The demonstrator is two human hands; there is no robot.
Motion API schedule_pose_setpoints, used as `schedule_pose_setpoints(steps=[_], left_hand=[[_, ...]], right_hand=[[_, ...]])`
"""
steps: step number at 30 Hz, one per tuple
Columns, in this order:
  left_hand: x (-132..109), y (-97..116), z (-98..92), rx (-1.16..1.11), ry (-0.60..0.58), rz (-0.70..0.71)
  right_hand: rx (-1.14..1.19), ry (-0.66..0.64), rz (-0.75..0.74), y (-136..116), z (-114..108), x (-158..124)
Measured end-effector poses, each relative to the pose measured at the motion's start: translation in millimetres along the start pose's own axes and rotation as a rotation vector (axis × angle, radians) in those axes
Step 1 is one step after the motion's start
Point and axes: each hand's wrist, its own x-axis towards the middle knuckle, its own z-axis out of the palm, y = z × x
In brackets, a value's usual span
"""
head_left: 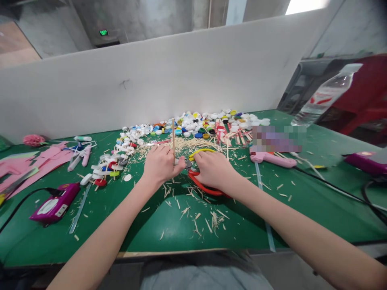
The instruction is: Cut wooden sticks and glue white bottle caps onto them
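My left hand point(161, 162) is closed around a thin wooden stick point(173, 135), like a chopstick, which stands nearly upright out of the fist. In my right hand point(213, 169) is a pair of cutting pliers with one yellow handle and one red handle point(208, 190). The metal head point(187, 163) of the pliers points left and lies at my left thumb, close to the stick's lower part. Fingers hide how far the jaws are apart. Wood splinters point(198, 145) lie heaped behind both hands and scattered below them on the green table point(157, 235).
Piled bottle caps point(193, 121) line the white partition point(169, 76). At right are a pink glue gun point(273, 159) with its cord, glue stick point(270, 237) and water bottle point(326, 96). Leftward lie a purple power block point(56, 205), pink sheets point(54, 157) and capped-stick pieces point(104, 169).
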Motion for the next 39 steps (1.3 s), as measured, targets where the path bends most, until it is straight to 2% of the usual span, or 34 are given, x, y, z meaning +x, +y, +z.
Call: schedule_pose_setpoints(steps=[9, 17, 19, 22, 24, 25, 28, 31, 33, 39], left_hand=[[1, -2, 6.6, -0.067, -0.068, -0.028], [0, -4, 11.5, -0.077, -0.069, -0.040], [0, -5, 9.3, -0.098, -0.015, -0.057], [-2, -5, 3.2, -0.155, 0.157, -0.150], [-4, -2, 1.1, -0.227, 0.207, -0.266], [-5, 1, 1.4, -0.288, 0.178, -0.333], [-6, 10, 7.6, -0.563, -0.041, -0.493], [-5, 16, 15.2, -0.836, -0.192, -0.493], [-4, 18, 17.0, -0.931, -0.187, -0.482], [1, 22, 12.8, -1.051, -0.032, -0.586]], right_hand=[[0.006, -0.068, 0.008, -2, 5, 1], [0.016, -0.062, 0.029, -4, 4, 2], [0.022, -0.033, 0.058, -1, 3, 3], [0.082, -0.046, 0.173, 8, 3, 4], [0.163, -0.066, 0.257, 16, 4, 5], [0.210, -0.066, 0.283, 20, 4, 5], [0.351, -0.041, 0.276, 28, 4, 5], [0.425, -0.034, 0.228, 27, 3, 4], [0.439, -0.048, 0.217, 24, 1, 3], [0.555, -0.102, 0.198, 20, 0, -2]])
